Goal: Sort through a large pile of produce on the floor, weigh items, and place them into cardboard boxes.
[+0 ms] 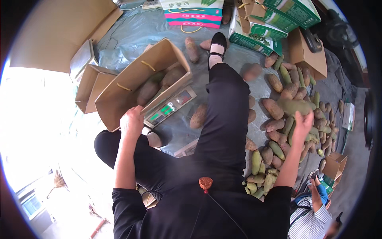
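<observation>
At the left, my left hand [132, 121] grips the near rim of an open brown cardboard box [113, 97] with yellow cord handles. Several brownish oblong melons [148, 92] lie inside the box. A digital scale's panel [170, 108], its display lit green, shows along the box's right side; whether the box rests on the scale is hidden. Out to the right, my right hand [303, 126] has its fingers around one end of a long green melon [295, 106], held over a large pile of brown and green melons [275, 125].
My outstretched leg [227, 103] lies between box and pile. Loose brown melons [191, 49] are scattered on the plastic sheet [131, 34]. Green cartons [254, 38] and a brown box [306, 53] stand beyond the pile. Another person in a striped top [308, 217] is at lower right.
</observation>
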Tool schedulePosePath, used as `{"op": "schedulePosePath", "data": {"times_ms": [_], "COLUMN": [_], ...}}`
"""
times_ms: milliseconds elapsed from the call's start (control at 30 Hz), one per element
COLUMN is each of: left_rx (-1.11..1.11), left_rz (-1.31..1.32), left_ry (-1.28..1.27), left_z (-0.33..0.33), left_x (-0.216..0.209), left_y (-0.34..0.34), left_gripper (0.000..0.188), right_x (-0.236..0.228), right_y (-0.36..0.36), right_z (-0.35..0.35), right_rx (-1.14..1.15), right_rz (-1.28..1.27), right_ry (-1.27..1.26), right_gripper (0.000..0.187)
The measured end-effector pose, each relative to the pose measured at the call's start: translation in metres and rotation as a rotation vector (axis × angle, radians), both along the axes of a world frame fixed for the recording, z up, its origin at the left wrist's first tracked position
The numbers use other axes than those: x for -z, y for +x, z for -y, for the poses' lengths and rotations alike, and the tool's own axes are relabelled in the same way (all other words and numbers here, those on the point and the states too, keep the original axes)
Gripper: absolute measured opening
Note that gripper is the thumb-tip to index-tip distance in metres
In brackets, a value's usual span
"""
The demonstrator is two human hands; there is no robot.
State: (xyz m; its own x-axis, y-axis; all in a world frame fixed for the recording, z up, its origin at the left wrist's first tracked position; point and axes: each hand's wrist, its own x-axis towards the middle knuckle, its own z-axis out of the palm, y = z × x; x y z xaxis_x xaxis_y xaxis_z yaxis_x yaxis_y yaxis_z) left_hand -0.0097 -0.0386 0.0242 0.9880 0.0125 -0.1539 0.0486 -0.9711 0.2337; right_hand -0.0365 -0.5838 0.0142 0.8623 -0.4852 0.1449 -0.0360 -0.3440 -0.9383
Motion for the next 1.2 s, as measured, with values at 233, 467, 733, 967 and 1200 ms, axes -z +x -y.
{"op": "schedulePosePath", "data": {"times_ms": [233,467,733,967,1200], "left_rx": [0.013,0.013,0.025,0.062,0.1], "left_rz": [-0.004,-0.018,-0.07,0.097,0.338], "left_ry": [-0.012,-0.006,0.075,-0.09,-0.644], "left_z": [-0.01,-0.012,-0.009,-0.015,0.049], "left_x": [0.009,0.007,0.014,0.001,-0.065], "left_y": [-0.002,-0.002,0.006,0.006,0.0], "left_gripper": [0.013,0.015,0.021,0.027,0.011], "right_x": [-0.102,-0.084,-0.018,-0.089,0.025], "right_y": [0.098,0.128,0.125,0.098,0.018], "right_z": [-0.142,-0.327,-0.389,-0.24,-0.087], "right_rx": [-0.393,-0.626,-0.687,-0.436,0.014], "right_rz": [0.508,0.199,0.13,0.241,-0.161], "right_ry": [0.39,0.788,0.135,0.048,-0.034], "right_gripper": [0.042,0.041,0.053,0.033,0.029]}}
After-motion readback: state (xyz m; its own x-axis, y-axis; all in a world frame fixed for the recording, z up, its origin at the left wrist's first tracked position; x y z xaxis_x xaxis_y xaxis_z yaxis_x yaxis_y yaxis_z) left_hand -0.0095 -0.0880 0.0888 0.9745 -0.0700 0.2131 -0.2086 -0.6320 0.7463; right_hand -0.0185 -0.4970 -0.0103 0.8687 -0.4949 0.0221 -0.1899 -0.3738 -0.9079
